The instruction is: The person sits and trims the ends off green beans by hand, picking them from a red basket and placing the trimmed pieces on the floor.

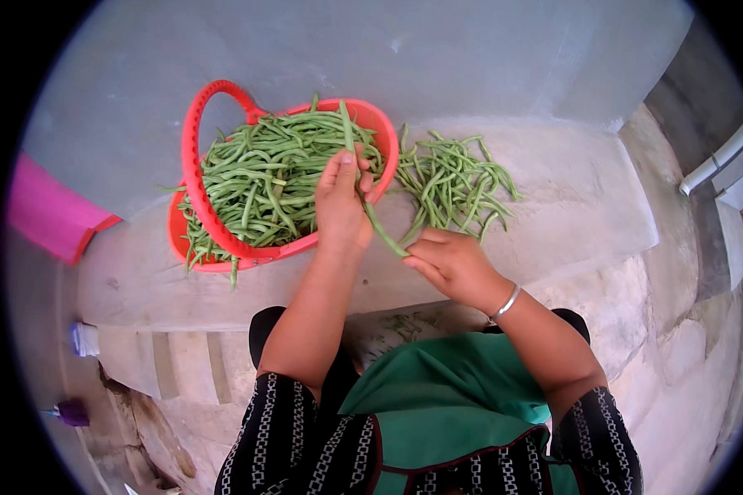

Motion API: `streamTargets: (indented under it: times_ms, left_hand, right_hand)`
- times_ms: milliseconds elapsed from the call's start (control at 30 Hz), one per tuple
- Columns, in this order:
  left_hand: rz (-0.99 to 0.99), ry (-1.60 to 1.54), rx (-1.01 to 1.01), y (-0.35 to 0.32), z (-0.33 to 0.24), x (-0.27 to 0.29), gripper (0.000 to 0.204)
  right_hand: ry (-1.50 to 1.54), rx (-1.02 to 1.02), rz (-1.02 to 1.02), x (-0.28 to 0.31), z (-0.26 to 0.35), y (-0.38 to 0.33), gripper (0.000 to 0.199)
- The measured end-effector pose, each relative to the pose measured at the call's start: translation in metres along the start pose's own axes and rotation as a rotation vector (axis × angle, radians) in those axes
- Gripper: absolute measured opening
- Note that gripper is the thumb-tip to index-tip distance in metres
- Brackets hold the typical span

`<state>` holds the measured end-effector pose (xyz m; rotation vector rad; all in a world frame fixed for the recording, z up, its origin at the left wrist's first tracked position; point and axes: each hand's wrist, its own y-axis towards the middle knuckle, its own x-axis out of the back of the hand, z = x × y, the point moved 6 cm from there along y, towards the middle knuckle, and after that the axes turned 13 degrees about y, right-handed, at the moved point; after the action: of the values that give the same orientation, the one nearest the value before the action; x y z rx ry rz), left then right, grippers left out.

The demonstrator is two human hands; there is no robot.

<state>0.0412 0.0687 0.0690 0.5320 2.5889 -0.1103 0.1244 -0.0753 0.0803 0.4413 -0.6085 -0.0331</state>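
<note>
A long green bean (379, 225) is stretched between my two hands. My left hand (343, 198) grips it near its upper part, with the bean's tip rising above the thumb in front of the basket. My right hand (450, 266) pinches the lower end between thumb and fingers. Behind my left hand stands a red plastic basket (385, 132) with an arched handle, heaped with green beans (264, 177). Right of the basket, a loose pile of green beans (458, 181) lies on the concrete ledge, just beyond my right hand.
The concrete ledge (578, 190) runs along a grey wall (470, 58). A pink cloth (54, 206) hangs at the far left. At the right is a white pipe (718, 157). A green apron (454, 388) covers my lap, and bean scraps (404, 326) lie below the ledge.
</note>
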Motion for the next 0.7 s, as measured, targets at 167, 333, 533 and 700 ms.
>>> streamTargets:
  times_ms: [167,333,533,700]
  left_hand:
    - [0.064,-0.202,0.028,-0.012,0.015,-0.02,0.011]
    - [0.178,-0.008,0.02,-0.034,0.017,-0.055,0.006]
    - [0.163,-0.047,0.128,-0.037,0.03,-0.054,0.006]
    - [0.074,-0.121,0.135,-0.03,0.032,-0.044,0.007]
  right_hand:
    - [-0.145,-0.091,-0.571,0.086,-0.023,-0.009,0.015]
    - [-0.005,-0.211,-0.771,0.119,-0.066,-0.031,0.021]
    - [1.083,-0.271,-0.938,0.121,-0.069,-0.03,0.028]
    - [0.72,-0.053,-1.227,0.161,-0.051,-0.048,0.027]
